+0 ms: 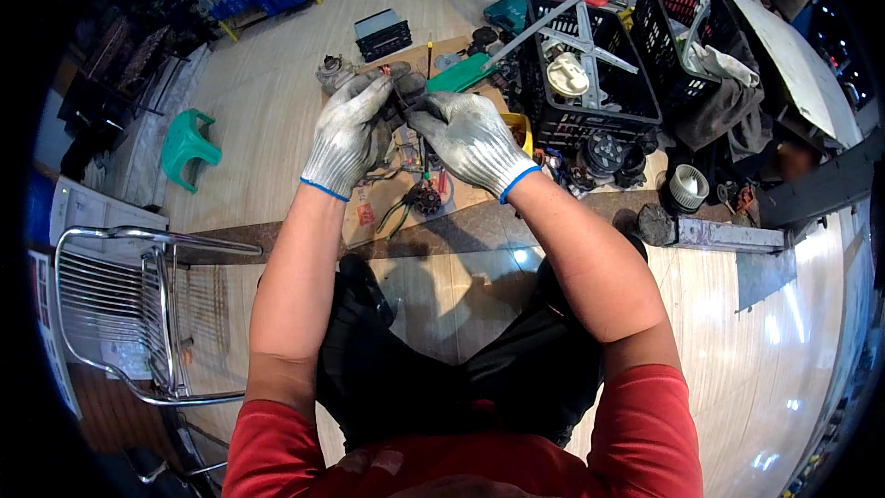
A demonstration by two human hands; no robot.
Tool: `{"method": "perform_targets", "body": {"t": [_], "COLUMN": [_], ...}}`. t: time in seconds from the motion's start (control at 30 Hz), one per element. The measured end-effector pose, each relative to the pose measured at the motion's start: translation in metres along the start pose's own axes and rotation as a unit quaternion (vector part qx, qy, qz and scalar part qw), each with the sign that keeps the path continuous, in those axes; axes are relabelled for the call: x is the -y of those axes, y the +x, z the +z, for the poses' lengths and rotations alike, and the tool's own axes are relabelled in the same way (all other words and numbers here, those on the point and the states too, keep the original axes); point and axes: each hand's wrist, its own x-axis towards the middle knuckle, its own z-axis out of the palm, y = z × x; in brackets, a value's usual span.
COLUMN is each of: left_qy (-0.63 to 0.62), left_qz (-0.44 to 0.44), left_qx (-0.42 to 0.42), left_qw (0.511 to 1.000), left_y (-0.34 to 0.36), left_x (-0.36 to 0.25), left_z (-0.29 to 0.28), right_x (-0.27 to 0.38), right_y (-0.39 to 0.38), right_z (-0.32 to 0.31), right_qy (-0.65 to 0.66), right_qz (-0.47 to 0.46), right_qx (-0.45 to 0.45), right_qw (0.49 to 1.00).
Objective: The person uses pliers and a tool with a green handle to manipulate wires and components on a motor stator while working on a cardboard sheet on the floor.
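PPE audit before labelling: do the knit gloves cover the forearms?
No, the left knit glove and right knit glove end near the wrists, leaving the left forearm and right forearm bare.

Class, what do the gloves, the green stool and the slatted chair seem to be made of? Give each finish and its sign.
Gloves: probably matt knitted yarn, cotton or synthetic; ribbing shows near the wrists.
Green stool: likely moulded plastic, smooth; colour even, edges rounded.
Slatted chair: apparently polished or plated metal; bright highlights run along it.
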Motion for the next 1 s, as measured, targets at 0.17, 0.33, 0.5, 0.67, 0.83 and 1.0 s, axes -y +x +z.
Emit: {"method": "perform_targets", "body": {"t": [0.17,0.33,0.5,0.67,0.83,1.0], "left_qy": [-0.107,-0.111,-0.104,-0.115,0.006,0.305], "left_qz": [0.017,0.041,0.035,-0.026,-0.096,-0.197], "left_qx": [-0.001,-0.061,-0.100,-0.036,0.084,0.074], "left_qw": [0.994,0.991,0.989,0.992,0.992,0.929], "left_y": [0.009,0.006,0.004,0.000,-0.011,-0.024], "left_x": [0.000,-0.006,-0.009,-0.018,-0.032,-0.041], "left_z": [-0.011,-0.007,0.002,-0.006,-0.009,0.020], "right_x": [-0.002,-0.006,-0.011,-0.020,-0.024,-0.027], "right_y": [-0.004,-0.006,-0.004,0.002,0.006,0.008], "right_z": [0.006,0.013,0.014,0.007,-0.017,-0.028], "right_qy": [0.020,0.037,0.023,0.003,-0.009,-0.013], "right_qz": [-0.012,0.008,0.029,0.058,0.035,0.082], "right_qx": [0.026,0.057,0.065,0.073,0.123,0.138], "right_qw": [0.999,0.998,0.997,0.996,0.992,0.987]}}
